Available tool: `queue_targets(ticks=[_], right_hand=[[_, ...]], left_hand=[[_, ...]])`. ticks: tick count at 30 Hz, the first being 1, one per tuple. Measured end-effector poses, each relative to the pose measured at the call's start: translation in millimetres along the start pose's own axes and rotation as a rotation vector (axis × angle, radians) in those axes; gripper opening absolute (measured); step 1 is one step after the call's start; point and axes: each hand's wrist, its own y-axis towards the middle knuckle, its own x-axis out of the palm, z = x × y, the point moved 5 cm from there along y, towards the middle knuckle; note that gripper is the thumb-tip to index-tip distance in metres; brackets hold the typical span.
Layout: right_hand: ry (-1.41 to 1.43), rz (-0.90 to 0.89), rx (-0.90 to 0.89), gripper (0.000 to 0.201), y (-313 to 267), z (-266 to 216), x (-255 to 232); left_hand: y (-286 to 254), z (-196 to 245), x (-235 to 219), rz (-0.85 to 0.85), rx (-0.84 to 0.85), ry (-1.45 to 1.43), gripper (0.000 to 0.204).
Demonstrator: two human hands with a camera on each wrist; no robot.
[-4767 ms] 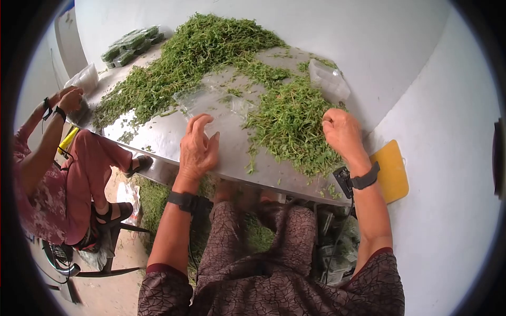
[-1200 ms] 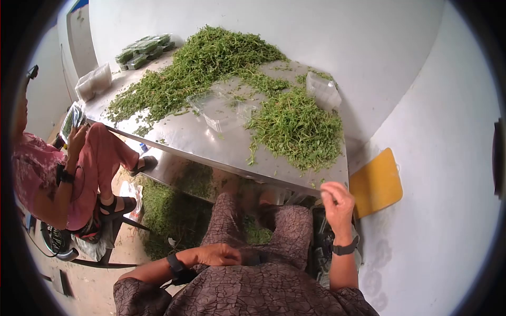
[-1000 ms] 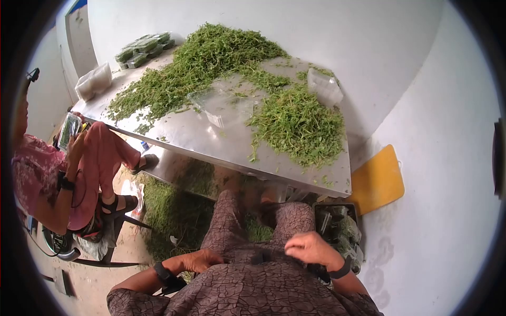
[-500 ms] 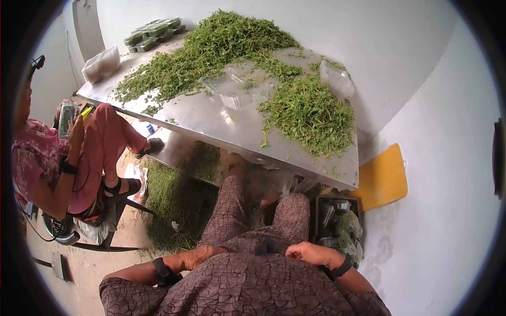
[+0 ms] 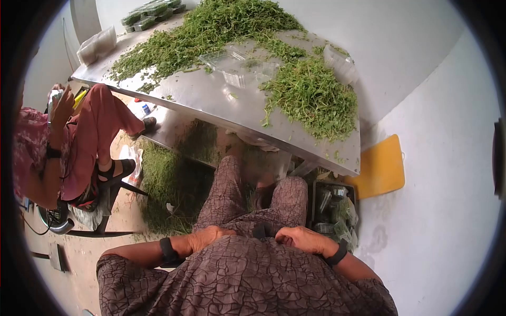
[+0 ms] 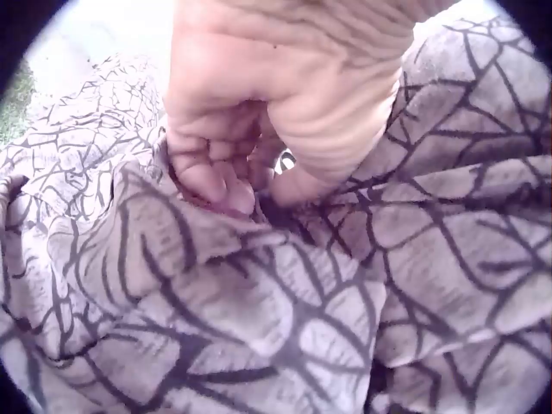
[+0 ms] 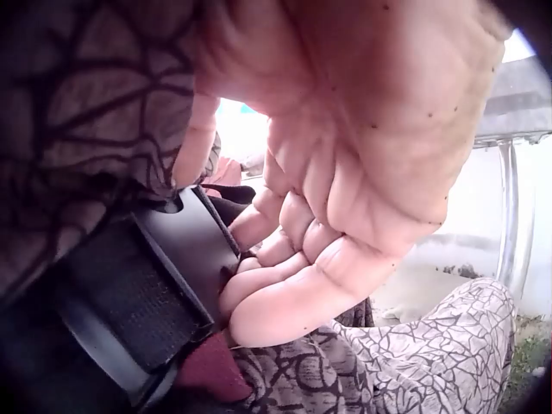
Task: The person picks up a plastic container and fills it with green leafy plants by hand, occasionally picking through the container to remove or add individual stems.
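Note:
Both hands are at the waist of the patterned shirt (image 5: 245,274). The left hand (image 5: 211,238) has curled fingers against the cloth; in the left wrist view this hand (image 6: 285,95) pinches a fold of the patterned fabric (image 6: 259,302). To the right of a small black device (image 5: 261,230) is the right hand (image 5: 305,239). Seen from the right wrist, the hand (image 7: 345,172) has its fingers curled at the edge of the black device (image 7: 129,293), with the thumb on the opposite side, partly hidden by cloth.
A metal table (image 5: 195,100) bears green leafy stems (image 5: 311,100), an open clear container (image 5: 234,68), and stacked packs (image 5: 150,16). A yellow board (image 5: 379,168) leans at the right wall. Below stands a crate (image 5: 332,210). Another person (image 5: 39,158) sits left.
Both hands have come down from over the table to the waist. The right hand has moved inward to the black device. The other person's hand has risen from the pack.

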Motion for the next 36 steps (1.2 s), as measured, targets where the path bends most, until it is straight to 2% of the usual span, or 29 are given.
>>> queue_targets(ticks=[2, 4, 5, 7, 8, 11, 12, 15, 17, 19, 21, 23, 25, 27, 30, 32, 36], right_hand=[[-0.001, 0.008, -0.008, 0.032, 1.4, -1.8, 1.5], [0.025, 0.055, 0.042, 0.03, 0.7, -6.8, -1.6], [0.027, 0.05, 0.048, 0.03, 1.1, -6.0, -1.0], [-0.018, 0.108, 0.003, 0.027, 4.2, -3.8, -3.2], [-0.016, 0.104, 0.007, 0.027, 6.5, -0.4, -2.5], [0.036, 0.107, -0.018, 0.025, 13.6, 5.6, -1.5], [0.061, 0.096, -0.008, 0.025, 16.2, 6.0, -1.1], [0.099, 0.076, 0.023, 0.029, 29.7, 11.5, 3.2], [0.078, 0.053, -0.022, 0.028, 37.1, 9.4, 7.3], [0.137, 0.019, 0.01, 0.028, 37.6, 10.5, 10.0], [0.191, 0.047, 0.046, 0.026, 36.6, 8.9, 7.7], [0.185, 0.058, 0.023, 0.024, 33.6, 38.8, 12.3], [0.273, 0.096, 0.047, 0.022, 30.2, 45.6, 8.0], [0.22, 0.113, 0.043, 0.02, 33.8, 38.0, 8.1], [0.107, 0.006, 0.031, 0.021, 48.1, 21.4, 14.6], [0.102, 0.002, 0.016, 0.022, 51.8, 19.4, 18.2], [0.029, 0.005, 0.001, 0.023, 50.5, 19.7, 15.9]], left_hand=[[3.1, 5.6, 0.3, 0.034, 0.001, 0.043, 0.046], [4.8, 9.6, -3.7, 0.037, -0.192, 0.15, 0.041], [5.5, 9.2, -2.9, 0.036, -0.193, 0.143, 0.041], [7.9, 18.5, -8.6, 0.137, -0.062, 0.217, 0.04], [9.9, 20.3, -9.4, 0.154, -0.121, 0.223, 0.039], [10.2, 14.9, -9.8, 0.21, -0.131, 0.248, 0.035], [9.7, 12.9, -10.4, 0.169, -0.182, 0.237, 0.035], [1.6, 0.9, -10.6, 0.166, -0.198, 0.212, 0.036], [-4.4, 0.2, -11.5, 0.115, -0.179, 0.246, 0.038], [-6.7, -3.3, -11.7, 0.115, -0.189, 0.094, 0.046], [-1.8, -6.2, -10.2, 0.094, -0.198, 0.111, 0.043], [8.9, -3.5, -4.2, 0.054, -0.112, 0.159, 0.036], [14.4, -1.3, -1.1, 0.043, -0.09, 0.192, 0.035], [13.9, -0.5, -2.9, 0.071, -0.186, 0.148, 0.035], [-3.7, -10.7, -1.9, 0.081, -0.218, 0.146, 0.041], [-13.5, -19.2, -0.5, 0.07, -0.25, 0.153, 0.047], [-8.6, -30.3, 8.9, 0.073, -0.258, 0.164, 0.041]])
